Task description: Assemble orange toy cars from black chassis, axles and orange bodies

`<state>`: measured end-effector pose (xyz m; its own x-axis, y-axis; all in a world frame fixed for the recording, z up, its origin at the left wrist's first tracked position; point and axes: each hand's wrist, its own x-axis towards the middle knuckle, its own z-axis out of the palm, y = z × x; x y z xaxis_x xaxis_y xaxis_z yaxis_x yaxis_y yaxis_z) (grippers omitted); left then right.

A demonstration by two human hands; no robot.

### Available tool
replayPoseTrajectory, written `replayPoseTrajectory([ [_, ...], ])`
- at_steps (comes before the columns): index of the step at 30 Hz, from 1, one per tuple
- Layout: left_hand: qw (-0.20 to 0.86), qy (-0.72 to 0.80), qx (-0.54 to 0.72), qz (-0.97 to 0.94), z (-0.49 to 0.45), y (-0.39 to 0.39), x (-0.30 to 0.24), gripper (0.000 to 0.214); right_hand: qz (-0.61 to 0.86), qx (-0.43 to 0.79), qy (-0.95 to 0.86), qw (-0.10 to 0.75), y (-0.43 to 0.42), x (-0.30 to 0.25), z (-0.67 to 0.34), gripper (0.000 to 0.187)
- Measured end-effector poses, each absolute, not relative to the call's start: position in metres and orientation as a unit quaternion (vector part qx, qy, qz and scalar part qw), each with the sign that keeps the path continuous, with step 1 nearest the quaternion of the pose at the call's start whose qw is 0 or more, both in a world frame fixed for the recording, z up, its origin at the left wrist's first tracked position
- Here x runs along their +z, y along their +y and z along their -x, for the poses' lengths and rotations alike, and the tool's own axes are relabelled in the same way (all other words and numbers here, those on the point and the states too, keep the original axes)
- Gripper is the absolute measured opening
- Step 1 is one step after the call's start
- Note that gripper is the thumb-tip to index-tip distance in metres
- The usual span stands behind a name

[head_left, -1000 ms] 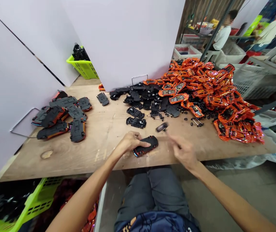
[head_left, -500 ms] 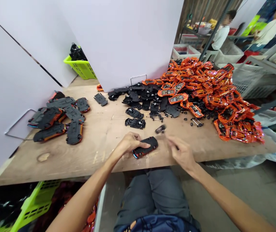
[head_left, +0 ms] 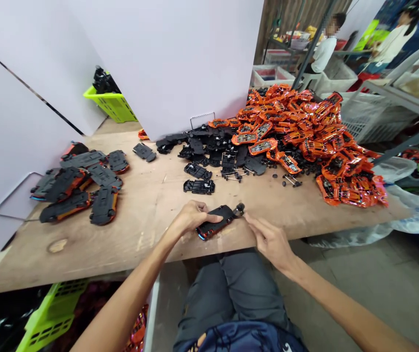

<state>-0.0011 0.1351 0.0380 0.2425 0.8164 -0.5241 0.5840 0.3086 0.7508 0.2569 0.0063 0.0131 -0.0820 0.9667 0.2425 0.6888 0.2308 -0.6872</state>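
Pinned toy car [head_left: 226,214] w/ L hand [head_left: 193,213], gripped hammer [head_left: 238,210] w/ R hand [head_left: 272,239] by car; prob risked bashed thumb [head_left: 214,218] via sloppy aim.

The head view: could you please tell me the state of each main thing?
Left hand: closed on toy car
Toy car: underside up
Right hand: holding hammer-like tool
Hammer-like tool: head beside toy car's end
Cars at left: piled, mostly underside up
Orange shells: heaped
Green basket at back: holding black parts
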Motion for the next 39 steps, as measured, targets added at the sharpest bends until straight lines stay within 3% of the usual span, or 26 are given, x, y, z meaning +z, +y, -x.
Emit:
replayPoseTrajectory([
  [7, 0.571, 0.56, 0.162, -0.578, 0.006, 0.122, 0.053, 0.047, 0.622, 0.239, -0.666, 0.335, 0.054, 0.025, -0.29, 0.037],
  [9, 0.615, 0.502, 0.208, -0.572, 0.008, 0.114, 0.059, 0.053, 0.626, 0.212, -0.681, 0.315, 0.065, 0.027, -0.296, 0.033],
  [11, 0.645, 0.455, 0.274, -0.55, 0.007, 0.103, 0.06, 0.054, 0.626, 0.167, -0.677, 0.349, 0.067, 0.03, -0.291, 0.027],
  [16, 0.604, 0.458, 0.427, -0.492, -0.01, 0.079, 0.043, 0.047, 0.511, 0.37, -0.635, 0.447, 0.044, 0.027, -0.234, 0.055],
  [22, 0.522, 0.449, 0.394, -0.608, 0.003, 0.064, 0.026, 0.027, 0.527, 0.303, -0.662, 0.439, 0.034, -0.003, -0.222, 0.023],
  [25, 0.497, 0.466, 0.365, -0.634, 0.014, 0.061, 0.016, 0.026, 0.492, 0.298, -0.705, 0.415, 0.04, -0.009, -0.239, 0.025],
  [29, 0.546, 0.493, 0.369, -0.568, 0.015, 0.058, -0.002, 0.023, 0.514, 0.336, -0.672, 0.413, 0.047, -0.011, -0.249, 0.039],
  [39, 0.547, 0.485, 0.442, -0.52, 0.002, 0.058, -0.013, 0.017, 0.518, 0.259, -0.686, 0.44, 0.047, -0.01, -0.239, 0.021],
])
